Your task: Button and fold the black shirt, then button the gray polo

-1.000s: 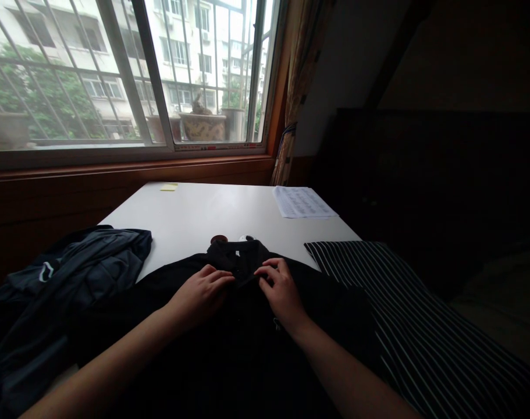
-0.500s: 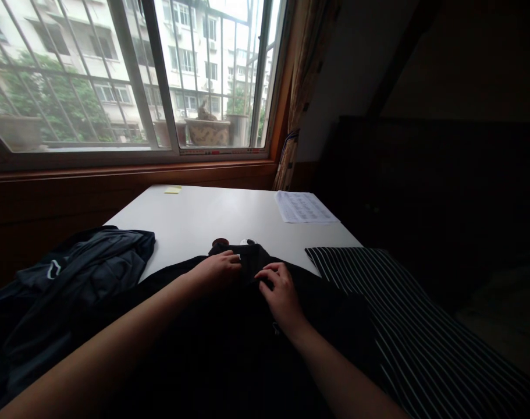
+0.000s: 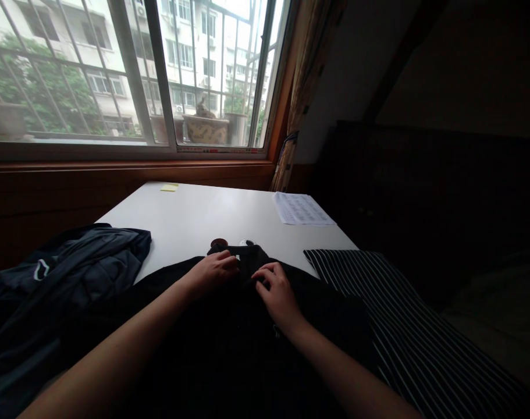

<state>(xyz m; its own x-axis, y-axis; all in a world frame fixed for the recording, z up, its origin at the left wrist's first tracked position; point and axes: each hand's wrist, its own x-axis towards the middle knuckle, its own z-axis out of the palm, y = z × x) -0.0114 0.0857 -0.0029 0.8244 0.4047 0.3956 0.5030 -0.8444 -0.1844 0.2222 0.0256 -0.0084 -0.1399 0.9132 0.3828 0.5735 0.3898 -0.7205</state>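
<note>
A black collared shirt (image 3: 247, 337) lies spread in front of me, its collar at the far end and a small pale mark on the chest. My left hand (image 3: 214, 269) is closed, with curled fingers on the left side of the collar. Across the neck opening, my right hand (image 3: 277, 291) pinches the right collar edge between thumb and fingers. The fingertips are partly lost in the dark cloth. Just beyond the collar sit a round brown object (image 3: 219, 242) and a round white object with a dark spot (image 3: 248, 242), both partly covered.
A dark grey garment (image 3: 94, 262) is heaped at the left of the white table (image 3: 207, 212). Black cloth with white stripes (image 3: 391, 302) lies at the right. Printed sheets (image 3: 303, 209) and a yellow sticky note (image 3: 169, 187) rest near the back edge, below a barred window.
My view has shifted slightly. Both hands stay at the collar, the right fingers a little closer in against the cloth.
</note>
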